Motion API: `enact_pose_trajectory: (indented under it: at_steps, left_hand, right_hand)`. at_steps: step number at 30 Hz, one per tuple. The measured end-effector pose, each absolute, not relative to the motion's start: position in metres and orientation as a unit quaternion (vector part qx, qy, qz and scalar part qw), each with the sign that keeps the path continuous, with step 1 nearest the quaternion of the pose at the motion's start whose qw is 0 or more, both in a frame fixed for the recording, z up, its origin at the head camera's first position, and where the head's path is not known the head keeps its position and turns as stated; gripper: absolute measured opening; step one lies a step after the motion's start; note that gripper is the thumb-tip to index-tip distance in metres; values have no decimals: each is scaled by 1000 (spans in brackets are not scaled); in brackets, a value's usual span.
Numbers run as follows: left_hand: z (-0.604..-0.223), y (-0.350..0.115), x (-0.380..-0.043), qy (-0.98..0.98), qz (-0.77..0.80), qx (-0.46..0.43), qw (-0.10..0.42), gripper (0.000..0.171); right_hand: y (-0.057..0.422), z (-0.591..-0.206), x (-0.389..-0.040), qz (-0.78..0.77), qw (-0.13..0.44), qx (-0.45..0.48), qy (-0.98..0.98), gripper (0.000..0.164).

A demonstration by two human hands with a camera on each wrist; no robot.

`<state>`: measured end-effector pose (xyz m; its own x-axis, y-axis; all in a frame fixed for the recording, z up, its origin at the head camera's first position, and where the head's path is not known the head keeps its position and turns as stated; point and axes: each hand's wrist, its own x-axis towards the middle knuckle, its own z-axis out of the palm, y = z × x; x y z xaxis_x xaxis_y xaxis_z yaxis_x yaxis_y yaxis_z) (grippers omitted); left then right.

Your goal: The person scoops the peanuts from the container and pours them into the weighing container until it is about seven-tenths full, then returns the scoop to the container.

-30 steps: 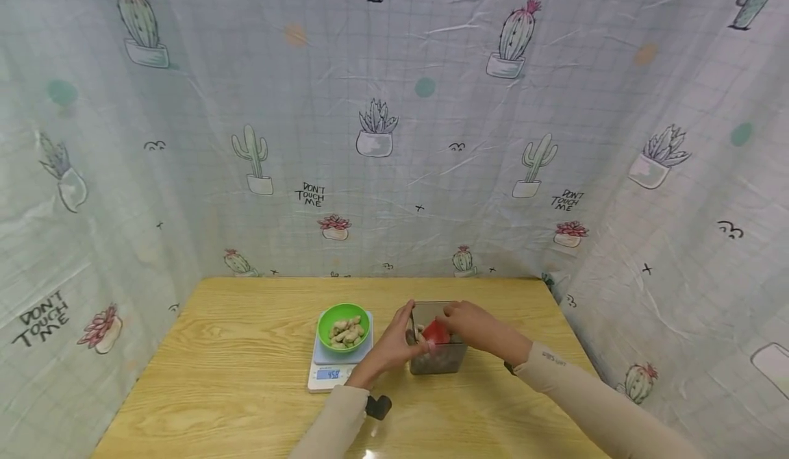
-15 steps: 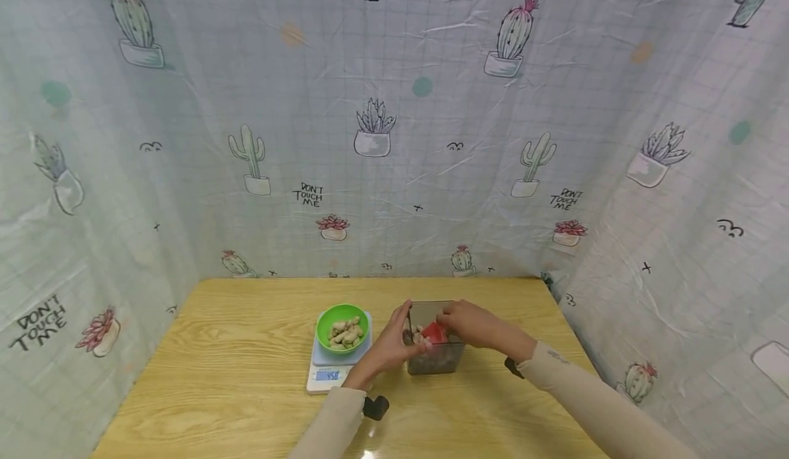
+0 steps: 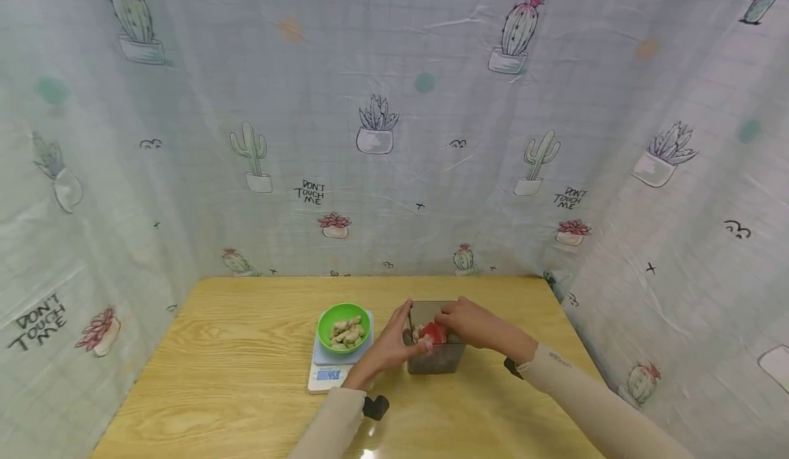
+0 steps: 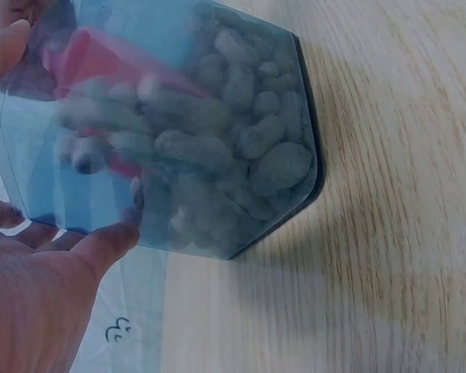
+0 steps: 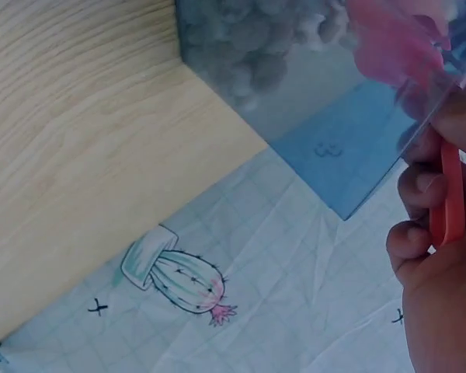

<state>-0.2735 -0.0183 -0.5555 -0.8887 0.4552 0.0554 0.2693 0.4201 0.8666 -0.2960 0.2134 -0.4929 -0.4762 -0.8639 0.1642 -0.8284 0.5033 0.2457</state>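
Note:
A clear, dark-tinted box (image 3: pixel 433 363) stands on the table with unshelled peanuts (image 4: pixel 241 116) inside. My left hand (image 3: pixel 390 344) grips the box by its left and near walls at the rim, thumb on the near side. In my right hand (image 3: pixel 476 323) is a red scoop (image 3: pixel 435 333), held by its handle (image 5: pixel 450 194) at the box's right rim. The scoop's head is down inside the box among the peanuts, and some peanuts lie against it in the left wrist view.
Left of the box, a green bowl (image 3: pixel 322 323) of peanuts (image 3: pixel 347 333) sits on a white kitchen scale (image 3: pixel 317 378) with a lit display. The wooden table (image 3: pixel 246 363) meets a cactus-print curtain (image 3: pixel 419 171) at its back edge.
The scoop has shifted and tilted slightly inside the box, moving a little left among the peanuts. My left hand keeps its grip on the box; the bowl and scale stay put.

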Motion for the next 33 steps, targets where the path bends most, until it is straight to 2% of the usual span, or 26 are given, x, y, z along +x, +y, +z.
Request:
enact_pose_trajectory:
  at_steps: [12,18,22,33]
  left_hand:
    - [-557,-15,-271,833,505,208,93,104]
    - [-554,-18,-270,825,515,209,107,104]
    - [-553,-18,-270,826,512,209,110,103]
    - [-554,-19,-271,828,508,209,110,105]
  right_hand:
    - [221,-496,-294,52,84,460,-882,5]
    - [220,-500,-289,52,110,423,-898,9]
    - [212,-501,-287,19,133,432,-892,12]
    - [221,-502,-288,107,102,409,-901,8]
